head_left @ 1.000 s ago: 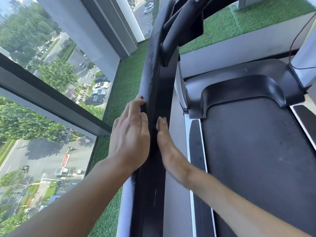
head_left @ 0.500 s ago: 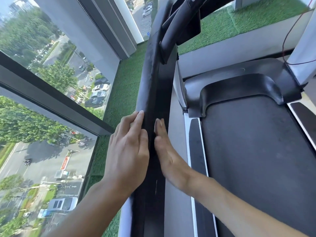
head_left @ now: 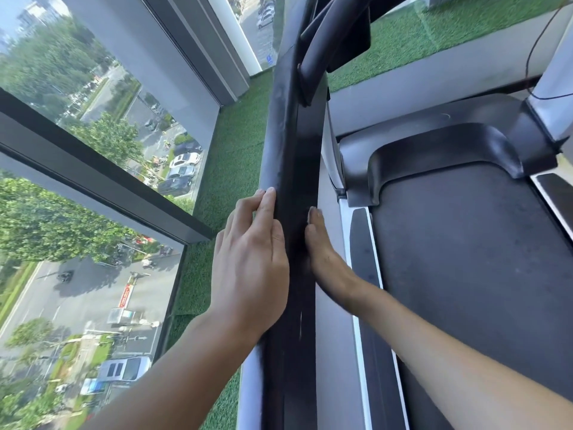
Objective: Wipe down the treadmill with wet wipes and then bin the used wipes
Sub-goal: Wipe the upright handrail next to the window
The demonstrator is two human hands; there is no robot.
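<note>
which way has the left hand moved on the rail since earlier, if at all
Yes. The left hand slid back down the handrail toward the person, ending nearer the window frame.

Reaches forward with 2 bare arms, left forearm (head_left: 173, 367) angled in from the lower left, right forearm (head_left: 465, 361) from the lower right. Holds the left hand (head_left: 251, 268) flat, back turned up toward the camera, fingers straight and pressed together, tips pointing away from the body. Turns the right hand (head_left: 325, 259) on edge, palm facing the left hand, fingers likewise straight. Sets the 2 hands side by side, near but apart, left fingertips slightly farther forward.
</note>
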